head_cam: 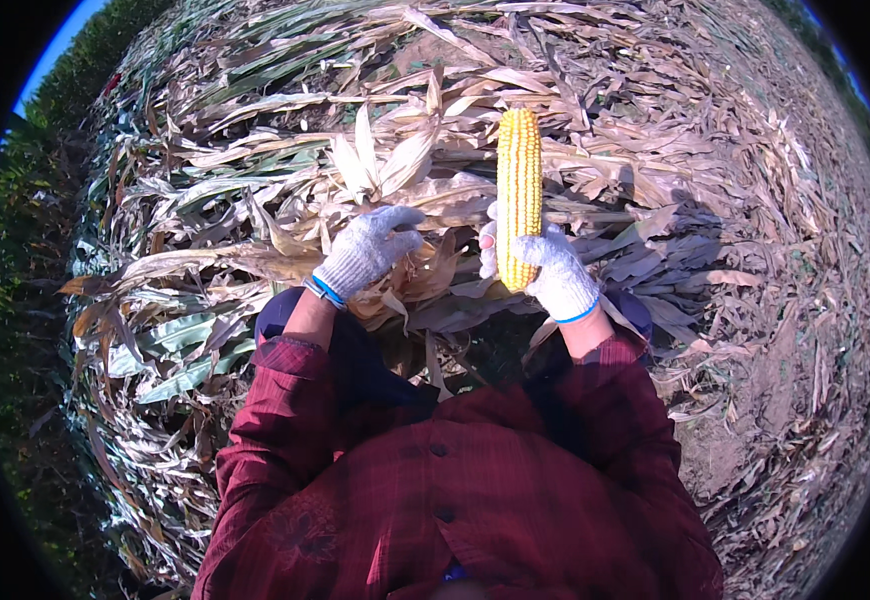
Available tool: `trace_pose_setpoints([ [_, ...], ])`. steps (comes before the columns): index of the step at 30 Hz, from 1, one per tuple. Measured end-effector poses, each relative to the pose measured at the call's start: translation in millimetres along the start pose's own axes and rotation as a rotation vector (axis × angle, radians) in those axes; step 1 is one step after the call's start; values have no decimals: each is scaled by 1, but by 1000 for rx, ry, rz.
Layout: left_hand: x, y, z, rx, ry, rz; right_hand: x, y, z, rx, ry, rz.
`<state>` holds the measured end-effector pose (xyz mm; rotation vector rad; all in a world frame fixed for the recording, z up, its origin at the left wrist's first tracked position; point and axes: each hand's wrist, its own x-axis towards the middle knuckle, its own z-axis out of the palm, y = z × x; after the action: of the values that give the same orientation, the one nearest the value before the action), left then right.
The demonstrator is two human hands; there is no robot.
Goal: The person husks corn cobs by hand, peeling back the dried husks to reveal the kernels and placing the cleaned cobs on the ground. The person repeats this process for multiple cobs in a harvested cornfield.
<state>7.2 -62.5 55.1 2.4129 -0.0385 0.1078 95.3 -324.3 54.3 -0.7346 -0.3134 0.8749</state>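
A husked ear of yellow corn [519,180] stands nearly upright in the picture, gripped near its lower end by my right hand [547,262]. Both hands wear white knitted gloves with blue cuff edges; a fingertip shows bare at the right glove. To the left, my left hand [375,247] is held with its fingers curved and the thumb apart, over dry husks [435,274]. Whether its fingers touch those husks cannot be told. Peeled, pale husk leaves [386,161] fan out just beyond my left hand.
Dry corn stalks and leaves [255,259] cover the ground around me, with greener leaves [179,337] at the left. Standing green plants [26,300] line the far left. Bare soil [712,450] shows at the lower right. My knees are bent below my hands.
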Motion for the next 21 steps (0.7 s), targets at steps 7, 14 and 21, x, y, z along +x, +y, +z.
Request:
trace_pose_setpoints([
  [7, 2, -6, -10, -225, -24, -98, -216, -73, -46, -682, 620, -124],
  [14, 4, 4, -9, -673, -66, -176, -464, 101, -101, -325, 1193, 714],
  [21, 8, 8, 4, -232, 160, -35, -501, 205, -157, -575, 975, 1000],
])
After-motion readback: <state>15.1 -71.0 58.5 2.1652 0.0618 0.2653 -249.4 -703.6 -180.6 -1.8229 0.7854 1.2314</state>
